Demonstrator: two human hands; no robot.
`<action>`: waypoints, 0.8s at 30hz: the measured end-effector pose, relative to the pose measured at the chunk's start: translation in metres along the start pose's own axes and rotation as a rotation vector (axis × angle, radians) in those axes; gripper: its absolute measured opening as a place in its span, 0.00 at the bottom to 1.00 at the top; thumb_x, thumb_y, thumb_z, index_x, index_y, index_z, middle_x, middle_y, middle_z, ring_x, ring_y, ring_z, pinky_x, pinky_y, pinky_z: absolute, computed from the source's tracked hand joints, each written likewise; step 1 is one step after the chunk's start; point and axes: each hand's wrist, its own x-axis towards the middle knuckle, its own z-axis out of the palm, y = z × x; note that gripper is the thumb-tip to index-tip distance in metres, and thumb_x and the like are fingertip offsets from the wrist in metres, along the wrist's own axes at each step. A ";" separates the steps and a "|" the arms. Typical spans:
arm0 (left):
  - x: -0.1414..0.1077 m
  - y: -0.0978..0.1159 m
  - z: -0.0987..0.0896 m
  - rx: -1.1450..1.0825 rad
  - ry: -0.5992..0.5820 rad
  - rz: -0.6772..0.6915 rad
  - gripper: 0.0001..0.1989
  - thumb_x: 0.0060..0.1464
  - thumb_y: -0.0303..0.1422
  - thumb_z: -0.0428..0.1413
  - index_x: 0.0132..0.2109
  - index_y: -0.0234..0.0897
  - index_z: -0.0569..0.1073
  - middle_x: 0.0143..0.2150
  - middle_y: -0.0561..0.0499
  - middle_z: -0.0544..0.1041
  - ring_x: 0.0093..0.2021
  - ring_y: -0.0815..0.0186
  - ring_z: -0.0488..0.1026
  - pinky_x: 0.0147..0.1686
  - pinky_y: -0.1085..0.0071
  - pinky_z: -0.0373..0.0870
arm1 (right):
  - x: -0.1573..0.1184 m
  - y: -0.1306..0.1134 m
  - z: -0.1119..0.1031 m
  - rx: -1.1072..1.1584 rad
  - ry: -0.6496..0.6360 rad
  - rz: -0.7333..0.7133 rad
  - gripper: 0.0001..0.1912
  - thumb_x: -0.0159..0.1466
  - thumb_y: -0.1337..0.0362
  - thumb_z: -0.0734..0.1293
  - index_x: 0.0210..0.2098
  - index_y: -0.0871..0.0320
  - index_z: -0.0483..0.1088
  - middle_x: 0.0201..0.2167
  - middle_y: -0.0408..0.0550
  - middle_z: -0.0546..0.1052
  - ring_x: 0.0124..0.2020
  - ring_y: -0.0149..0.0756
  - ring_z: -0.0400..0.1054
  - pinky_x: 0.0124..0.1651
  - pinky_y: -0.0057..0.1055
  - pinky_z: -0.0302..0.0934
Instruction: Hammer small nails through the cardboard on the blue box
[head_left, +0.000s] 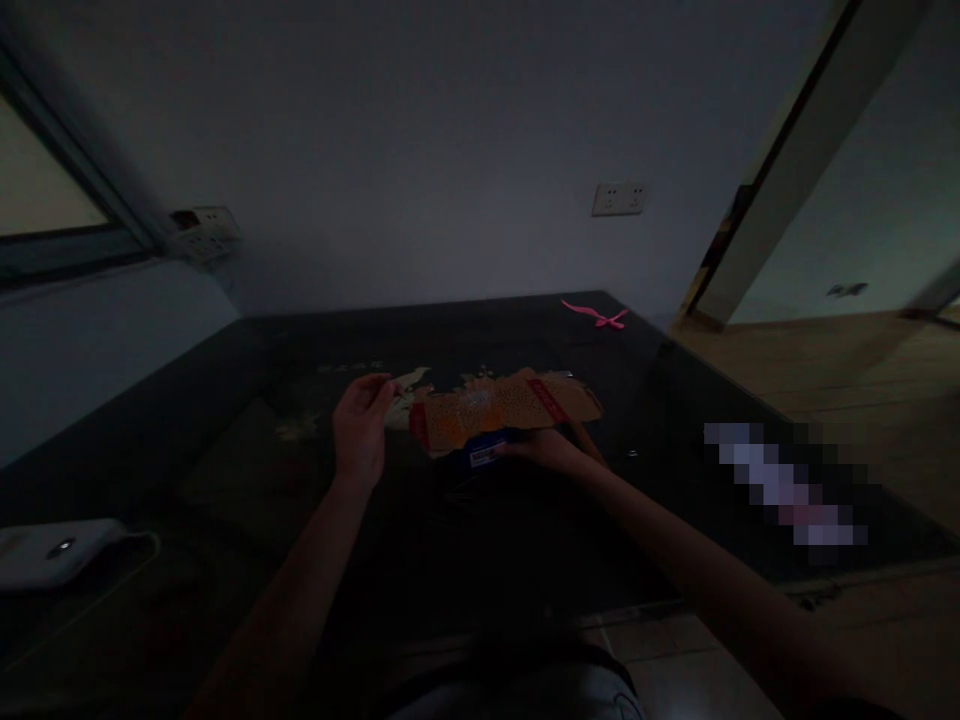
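Note:
A printed cardboard box [487, 412], brown and orange with red bands, is held tilted over the dark table. Its near side is a blue panel [487, 448] with a white barcode label. My right hand [546, 450] grips this near side from the right, some of its fingers hidden in shadow. Just off the box's left end, my left hand [361, 425] is closed with thumb and fingertips together. Dim light hides whatever may be between those fingertips. A pale shape [409, 388] shows beside them, possibly part of the table's pattern.
The dark, glossy table [480, 560] reaches back to the wall. A pink ribbon [600, 318] lies at its far right corner. To the left is a white device [56, 555] with a cable. A pixelated item [784, 490] lies on the right. Wall sockets [619, 198] are behind.

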 end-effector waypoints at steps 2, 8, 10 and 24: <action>0.001 0.002 0.009 0.113 -0.070 0.034 0.11 0.43 0.34 0.62 0.35 0.35 0.73 0.31 0.53 0.74 0.33 0.71 0.73 0.38 0.73 0.69 | -0.001 -0.001 0.000 -0.011 -0.029 0.002 0.23 0.51 0.63 0.72 0.47 0.54 0.71 0.50 0.49 0.73 0.56 0.44 0.62 0.60 0.44 0.50; 0.004 -0.007 0.029 0.405 -0.274 0.113 0.08 0.48 0.34 0.58 0.36 0.35 0.73 0.35 0.49 0.76 0.36 0.67 0.74 0.41 0.68 0.71 | -0.002 -0.003 0.000 -0.054 -0.072 0.035 0.20 0.54 0.61 0.70 0.46 0.56 0.71 0.49 0.52 0.74 0.57 0.46 0.61 0.60 0.48 0.48; 0.003 -0.011 0.029 0.456 -0.293 0.121 0.08 0.49 0.34 0.57 0.37 0.35 0.72 0.35 0.48 0.76 0.36 0.66 0.74 0.40 0.68 0.72 | -0.003 -0.002 0.000 -0.060 -0.081 0.040 0.20 0.55 0.60 0.69 0.47 0.57 0.71 0.49 0.53 0.74 0.56 0.47 0.61 0.60 0.48 0.48; -0.003 -0.009 0.028 0.567 -0.346 0.139 0.03 0.51 0.31 0.56 0.34 0.35 0.72 0.32 0.51 0.76 0.34 0.68 0.74 0.35 0.72 0.72 | -0.009 -0.002 0.001 -0.237 -0.081 0.035 0.17 0.60 0.56 0.64 0.46 0.56 0.70 0.48 0.53 0.74 0.56 0.47 0.61 0.59 0.48 0.51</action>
